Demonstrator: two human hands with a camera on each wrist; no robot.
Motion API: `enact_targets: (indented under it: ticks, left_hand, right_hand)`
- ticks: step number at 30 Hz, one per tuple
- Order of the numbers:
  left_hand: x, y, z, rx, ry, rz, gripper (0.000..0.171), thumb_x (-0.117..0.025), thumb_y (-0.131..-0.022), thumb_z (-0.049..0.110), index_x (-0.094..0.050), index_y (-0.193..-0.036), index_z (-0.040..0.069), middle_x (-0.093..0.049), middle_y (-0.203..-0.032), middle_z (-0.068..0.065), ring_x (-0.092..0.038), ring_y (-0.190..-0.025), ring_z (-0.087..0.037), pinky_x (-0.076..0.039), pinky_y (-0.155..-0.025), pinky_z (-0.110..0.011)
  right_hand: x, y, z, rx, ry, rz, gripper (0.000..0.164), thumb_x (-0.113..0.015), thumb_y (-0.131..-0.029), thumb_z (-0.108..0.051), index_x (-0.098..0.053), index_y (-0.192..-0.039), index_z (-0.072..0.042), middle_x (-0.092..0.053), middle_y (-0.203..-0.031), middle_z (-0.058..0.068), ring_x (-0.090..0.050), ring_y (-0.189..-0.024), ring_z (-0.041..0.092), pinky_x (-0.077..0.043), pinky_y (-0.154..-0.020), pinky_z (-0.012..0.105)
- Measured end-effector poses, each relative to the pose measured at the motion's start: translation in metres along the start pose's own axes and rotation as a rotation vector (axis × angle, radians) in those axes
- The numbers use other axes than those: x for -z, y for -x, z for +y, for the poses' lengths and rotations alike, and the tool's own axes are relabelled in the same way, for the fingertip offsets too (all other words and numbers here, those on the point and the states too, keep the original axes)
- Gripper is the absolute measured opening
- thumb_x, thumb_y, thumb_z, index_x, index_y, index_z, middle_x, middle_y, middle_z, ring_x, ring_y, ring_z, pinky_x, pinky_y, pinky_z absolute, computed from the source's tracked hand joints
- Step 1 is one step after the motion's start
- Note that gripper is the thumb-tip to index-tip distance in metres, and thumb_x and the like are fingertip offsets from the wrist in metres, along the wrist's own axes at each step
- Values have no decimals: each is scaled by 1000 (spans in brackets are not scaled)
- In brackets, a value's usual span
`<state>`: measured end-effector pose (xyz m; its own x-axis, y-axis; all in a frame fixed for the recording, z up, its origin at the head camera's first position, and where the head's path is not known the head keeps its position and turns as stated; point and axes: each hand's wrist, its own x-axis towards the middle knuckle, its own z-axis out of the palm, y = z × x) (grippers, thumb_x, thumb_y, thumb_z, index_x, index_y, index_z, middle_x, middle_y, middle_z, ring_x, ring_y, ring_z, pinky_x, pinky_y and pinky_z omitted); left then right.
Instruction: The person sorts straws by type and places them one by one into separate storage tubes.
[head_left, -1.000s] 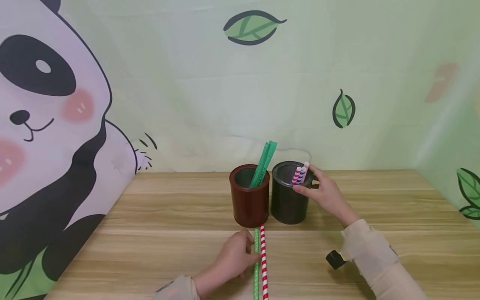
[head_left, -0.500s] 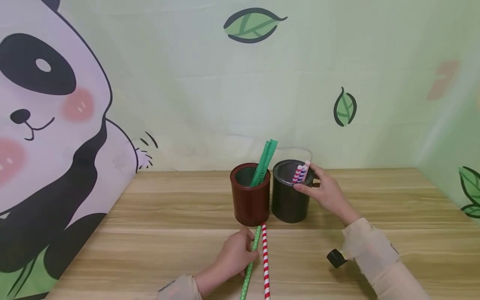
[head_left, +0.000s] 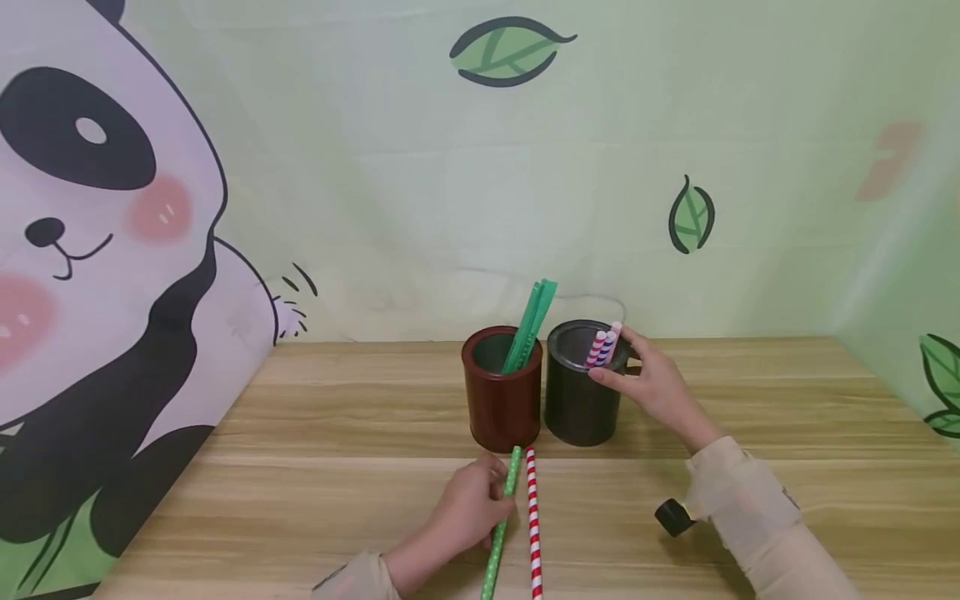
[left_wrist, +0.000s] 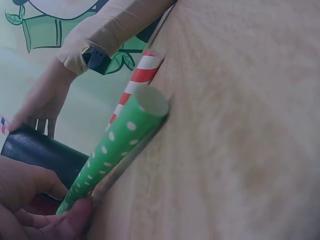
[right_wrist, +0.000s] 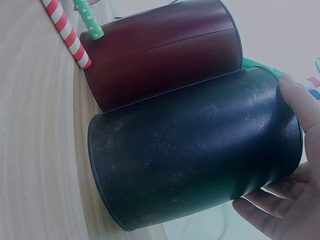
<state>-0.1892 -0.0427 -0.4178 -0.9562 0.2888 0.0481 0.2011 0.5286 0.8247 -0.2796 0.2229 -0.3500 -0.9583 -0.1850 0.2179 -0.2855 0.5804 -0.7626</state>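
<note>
My left hand [head_left: 468, 504] pinches a green straw [left_wrist: 117, 137] with white dots between thumb and fingers. Slanting away, the straw has its far end near the foot of a brown cup [head_left: 504, 408]. Beside it on the table lies a red-and-white striped straw [head_left: 534, 525], apart from my left fingers. My right hand [head_left: 656, 383] grips a black cup [right_wrist: 195, 145] near its rim, with the thumb on the near side and the other fingers round the far side. Striped straws [head_left: 600, 350] stand in the black cup; their lower parts are hidden. Green strips [head_left: 531, 325] lean in the brown cup.
Both cups stand upright side by side on the wooden table [head_left: 337, 417]. A pale green wall cloth [head_left: 360, 167] with a panda and leaves rises behind. A small black device [head_left: 673, 517] sits at the right wrist.
The green straw's near end has swung left, so it now slants away from the red-striped straw. My left fingers have it pinched. My right hand stays at the black cup.
</note>
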Motion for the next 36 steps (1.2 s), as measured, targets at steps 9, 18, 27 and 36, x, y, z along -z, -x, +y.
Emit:
enact_targets:
  ticks: [9,18,27,36]
  left_hand:
    - [7,-1,8,-41,29,-7,34,-61,-80,-5,-51,-113,-7,-54,-69,-1,-46,-37,-5,-46,-35,-26]
    - [18,-1,25,-116,7,32,34,-61,-85,-1,-51,-118,0,-57,-79,-4,-53,-56,-5,-48,-45,-20]
    - [29,-4,45,-184,13,58,35,-60,-90,1,-49,-124,6,-58,-89,-6,-57,-73,-10,-52,-53,-19]
    - [39,-14,62,-363,87,132,39,-62,-89,-1,-48,-125,6,-58,-89,-11,-57,-70,-11,-54,-58,-20]
  right_hand:
    - [0,0,-1,12,-3,4,86,-69,-88,-33,-21,-151,1,-38,-146,29,-49,-125,46,-46,-100,53]
    - [0,0,-2,11,4,4,86,-68,-88,-34,-21,-151,1,-38,-146,29,-49,-125,45,-47,-100,53]
    - [0,0,0,9,3,8,87,-69,-88,-35,-21,-151,1,-38,-146,29,-50,-124,46,-47,-99,52]
    - [0,0,0,9,-4,11,86,-69,-88,-33,-22,-151,2,-39,-144,29,-50,-124,45,-47,-99,52]
